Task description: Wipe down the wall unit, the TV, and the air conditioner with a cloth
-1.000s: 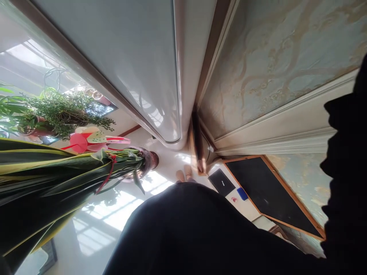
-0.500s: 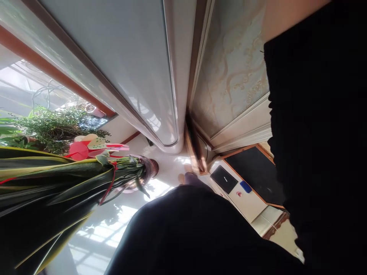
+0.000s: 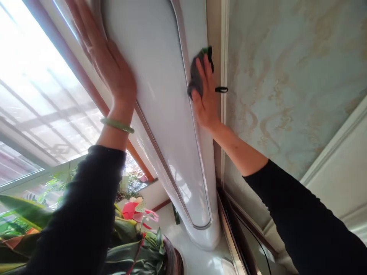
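Observation:
A tall, glossy white cabinet-like unit [image 3: 163, 99] with a rounded foot, perhaps a floor-standing air conditioner, rises in front of me. My left hand [image 3: 110, 61] lies along its left side with fingers stretched out; the fingertips run toward the top edge of the view. There is a pale green bangle [image 3: 117, 125] on that wrist. My right hand [image 3: 207, 95] presses a dark grey cloth [image 3: 196, 72] to the unit's right border, fingers spread over it. A black loop [image 3: 221, 89] sticks out to the right beside this hand, and a bit of green shows at the cloth's top.
Patterned wallpaper [image 3: 286, 107] covers the wall at right. A bright barred window [image 3: 51, 88] is on the left. Below stand a potted leafy plant [image 3: 137, 252] with a red-pink decoration [image 3: 130, 210] and, near the unit's foot, dark leaning boards [image 3: 237, 233].
My view has swung up from the floor and my legs toward the unit. Both hands have come into sight on it, the right with the grey cloth.

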`<state>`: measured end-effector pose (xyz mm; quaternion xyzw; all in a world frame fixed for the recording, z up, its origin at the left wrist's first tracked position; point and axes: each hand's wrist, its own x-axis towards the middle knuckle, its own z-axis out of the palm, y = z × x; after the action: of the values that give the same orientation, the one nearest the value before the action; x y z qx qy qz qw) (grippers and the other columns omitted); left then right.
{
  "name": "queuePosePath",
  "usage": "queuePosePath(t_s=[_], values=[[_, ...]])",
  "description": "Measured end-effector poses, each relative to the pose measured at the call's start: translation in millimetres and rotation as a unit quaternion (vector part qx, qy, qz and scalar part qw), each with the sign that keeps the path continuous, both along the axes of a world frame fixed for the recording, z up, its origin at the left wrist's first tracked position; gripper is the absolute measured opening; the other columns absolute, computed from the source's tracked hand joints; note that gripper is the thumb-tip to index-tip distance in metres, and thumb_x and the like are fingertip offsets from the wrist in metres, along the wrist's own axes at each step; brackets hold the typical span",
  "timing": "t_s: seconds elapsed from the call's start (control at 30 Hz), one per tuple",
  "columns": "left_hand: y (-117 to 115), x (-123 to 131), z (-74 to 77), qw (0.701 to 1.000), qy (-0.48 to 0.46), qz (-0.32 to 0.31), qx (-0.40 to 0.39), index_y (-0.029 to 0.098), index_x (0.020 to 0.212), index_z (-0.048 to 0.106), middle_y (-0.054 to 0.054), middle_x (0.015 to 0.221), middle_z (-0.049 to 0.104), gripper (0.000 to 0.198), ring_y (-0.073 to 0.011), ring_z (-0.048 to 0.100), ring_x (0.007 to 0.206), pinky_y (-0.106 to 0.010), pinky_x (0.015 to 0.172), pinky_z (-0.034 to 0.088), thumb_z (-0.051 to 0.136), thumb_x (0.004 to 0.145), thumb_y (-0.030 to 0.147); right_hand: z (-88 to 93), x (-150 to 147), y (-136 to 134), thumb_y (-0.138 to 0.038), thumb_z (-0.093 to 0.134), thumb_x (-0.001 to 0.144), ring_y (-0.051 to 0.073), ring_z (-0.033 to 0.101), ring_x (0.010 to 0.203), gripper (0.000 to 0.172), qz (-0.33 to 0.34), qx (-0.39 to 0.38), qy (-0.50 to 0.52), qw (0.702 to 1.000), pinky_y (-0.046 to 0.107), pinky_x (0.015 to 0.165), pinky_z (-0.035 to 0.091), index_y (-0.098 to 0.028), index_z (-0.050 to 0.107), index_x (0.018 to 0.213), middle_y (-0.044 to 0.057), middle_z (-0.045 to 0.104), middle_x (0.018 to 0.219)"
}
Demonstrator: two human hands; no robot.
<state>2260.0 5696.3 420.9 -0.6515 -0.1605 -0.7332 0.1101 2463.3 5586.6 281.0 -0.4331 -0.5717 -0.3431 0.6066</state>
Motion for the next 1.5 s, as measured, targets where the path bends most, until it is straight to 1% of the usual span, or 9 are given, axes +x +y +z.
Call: queuePosePath(t_s=[0.13, 0.27, 0.63, 0.73, 0.83, 0.97, 1.1, 1.37, 1.5], values=[[-11.8, -3.4, 2.4, 0.997, 0.03, 0.048, 0.051, 0.005, 0.162, 0.034, 0.0, 0.179, 0.03, 0.059, -0.0068, 0.018, 0.168, -0.028, 0.145, 0.006, 0.035, 0.102, 0.007, -56.9, 0.5, 12.4, -0.071, 0.009, 0.105, 0.027, 0.012, 0.171, 0.073, 0.037, -0.015, 0.016, 0.999, 0.061, 0.139, 0.022, -0.045, 0.006, 0.173, -0.008, 0.011, 0.183], [-6.1, -13.0, -5.8, 0.997, 0.043, 0.059, 0.037, 0.013, 0.166, 0.036, 0.0, 0.18, 0.028, 0.058, -0.0134, 0.014, 0.17, -0.034, 0.145, 0.012, 0.035, 0.11, 0.031, -47.2, 5.0, 22.9, -0.072, 0.027, 0.105, 0.036, 0.011, 0.17, 0.076, 0.056, 0.005, -0.012, 0.998, 0.068, 0.135, 0.023, -0.04, 0.015, 0.173, -0.001, 0.007, 0.184], [-0.5, -29.0, -3.4, 0.998, 0.045, 0.037, 0.031, 0.022, 0.168, 0.037, 0.0, 0.181, 0.025, 0.069, -0.0178, 0.011, 0.171, -0.034, 0.143, 0.004, 0.05, 0.102, 0.04, 193.0, 29.6, 37.7, -0.067, 0.036, 0.1, 0.016, 0.007, 0.171, 0.07, 0.146, 0.044, -0.096, 0.984, 0.043, 0.143, 0.007, -0.043, 0.036, 0.166, -0.019, 0.019, 0.18], [-5.5, -28.8, -6.1, 0.998, 0.034, 0.051, 0.028, 0.024, 0.167, 0.038, 0.0, 0.179, 0.029, 0.069, -0.0172, 0.017, 0.17, -0.035, 0.143, 0.007, 0.051, 0.102, 0.042, 235.1, 54.5, 52.3, -0.069, 0.036, 0.099, 0.011, 0.011, 0.169, 0.069, 0.178, 0.045, -0.055, 0.981, 0.041, 0.143, 0.006, -0.048, 0.033, 0.165, -0.024, 0.02, 0.178], [-10.6, -28.9, -8.3, 0.997, 0.034, 0.06, 0.023, 0.024, 0.168, 0.037, 0.0, 0.18, 0.028, 0.07, -0.0174, 0.02, 0.17, -0.036, 0.143, 0.01, 0.051, 0.102, 0.043, 224.4, 75.4, 68.2, -0.074, 0.034, 0.1, 0.013, 0.015, 0.169, 0.077, 0.223, 0.021, 0.014, 0.974, 0.044, 0.142, 0.009, -0.04, 0.029, 0.168, -0.016, 0.021, 0.18], [-14.9, -29.6, -10.9, 0.996, 0.032, 0.076, 0.024, 0.024, 0.168, 0.037, 0.0, 0.18, 0.028, 0.069, -0.0166, 0.022, 0.169, -0.036, 0.143, 0.013, 0.049, 0.102, 0.041, 146.2, 66.1, 66.9, -0.074, 0.024, 0.104, 0.022, 0.011, 0.171, 0.085, 0.242, 0.031, 0.004, 0.97, 0.049, 0.142, 0.011, -0.023, 0.025, 0.172, 0.001, 0.015, 0.183], [-15.7, -31.4, -11.5, 0.995, 0.028, 0.09, 0.017, 0.021, 0.169, 0.036, -0.003, 0.179, 0.029, 0.07, -0.0166, 0.025, 0.168, -0.033, 0.142, 0.017, 0.05, 0.103, 0.042, 106.1, 38.2, 41.5, -0.073, 0.033, 0.104, 0.029, 0.009, 0.171, 0.07, 0.214, 0.058, -0.113, 0.969, 0.06, 0.141, 0.011, -0.039, 0.039, 0.165, -0.008, 0.022, 0.181], [-17.8, -37.7, -11.5, 0.994, 0.029, 0.106, 0.009, 0.026, 0.169, 0.037, 0.0, 0.179, 0.03, 0.069, -0.0164, 0.026, 0.168, -0.03, 0.141, 0.02, 0.053, 0.104, 0.045, 259.7, 68.9, 78.3, -0.024, 0.042, 0.109, 0.008, 0.0, 0.169, 0.063, 0.193, 0.035, -0.083, 0.977, 0.031, 0.141, -0.003, -0.03, 0.022, 0.169, -0.018, 0.011, 0.182], [-20.7, -38.8, -11.9, 0.992, 0.028, 0.12, 0.013, 0.03, 0.168, 0.039, 0.002, 0.178, 0.032, 0.067, -0.0165, 0.026, 0.168, -0.031, 0.141, 0.02, 0.053, 0.104, 0.047, 293.1, 104.7, 114.6, -0.014, 0.025, 0.112, 0.001, 0.005, 0.166, 0.059, 0.288, 0.019, -0.033, 0.957, 0.026, 0.138, -0.005, -0.018, 0.012, 0.169, -0.008, 0.013, 0.183]])
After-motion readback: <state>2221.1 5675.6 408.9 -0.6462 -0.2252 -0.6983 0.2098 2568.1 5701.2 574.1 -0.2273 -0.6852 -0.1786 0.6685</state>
